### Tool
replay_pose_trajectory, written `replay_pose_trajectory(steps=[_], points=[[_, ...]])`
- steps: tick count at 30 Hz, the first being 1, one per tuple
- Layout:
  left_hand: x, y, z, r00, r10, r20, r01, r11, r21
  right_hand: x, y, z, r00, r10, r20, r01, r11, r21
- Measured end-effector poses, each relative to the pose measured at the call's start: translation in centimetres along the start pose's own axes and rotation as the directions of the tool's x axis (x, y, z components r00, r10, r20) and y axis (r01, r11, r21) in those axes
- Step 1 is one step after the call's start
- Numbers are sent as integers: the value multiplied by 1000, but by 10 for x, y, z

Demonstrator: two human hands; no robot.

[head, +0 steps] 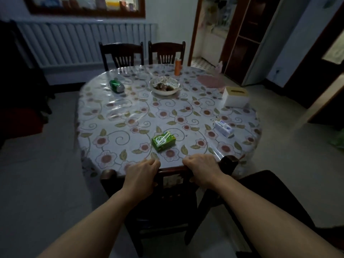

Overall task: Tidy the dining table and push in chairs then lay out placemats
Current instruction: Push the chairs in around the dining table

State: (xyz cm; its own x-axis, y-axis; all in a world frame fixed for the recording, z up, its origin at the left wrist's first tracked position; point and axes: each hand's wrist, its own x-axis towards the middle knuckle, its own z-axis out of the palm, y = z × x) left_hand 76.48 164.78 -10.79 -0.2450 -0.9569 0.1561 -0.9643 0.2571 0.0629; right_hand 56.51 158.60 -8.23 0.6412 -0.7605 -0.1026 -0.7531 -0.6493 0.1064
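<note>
A white patterned bowl (164, 86) is sitting toward the far side of the tabletop (130, 116), holding dark food scraps that are too blurred to name. A beige-topped tissue box (236, 96) is standing near the right edge with its slot facing up; no tissue is showing from it. A green can (116, 86) is lying on its side at the far left, an orange can (178, 66) is standing upright at the far edge, and a green drink carton (163, 141) is lying flat near the near edge with a wrapped straw across its top. A small tissue pack (223, 128) is lying to the right, and a pink placemat (211, 81) is resting flat beyond the tissue box.

The near chair (167, 202) is standing at the near edge of the tabletop, its top rail just beside the edge. The left hand (142, 174) is gripping that rail, its fingers (151, 163) curling closed over it. The right hand (202, 169) is gripping the same rail, fingers wrapping tightly over its top. Two far chairs (122, 54) are standing tucked in at the opposite side.
</note>
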Motion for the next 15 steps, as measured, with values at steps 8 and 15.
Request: replay_pose_trajectory(steps=[8, 15], points=[[4, 32, 32, 993, -119, -10, 119, 991, 57, 5, 33, 35, 980, -157, -119, 156, 988, -18], [-13, 44, 41, 994, -103, -22, 104, 994, 40, -14, 25, 40, 981, -162, -105, 161, 987, -18]])
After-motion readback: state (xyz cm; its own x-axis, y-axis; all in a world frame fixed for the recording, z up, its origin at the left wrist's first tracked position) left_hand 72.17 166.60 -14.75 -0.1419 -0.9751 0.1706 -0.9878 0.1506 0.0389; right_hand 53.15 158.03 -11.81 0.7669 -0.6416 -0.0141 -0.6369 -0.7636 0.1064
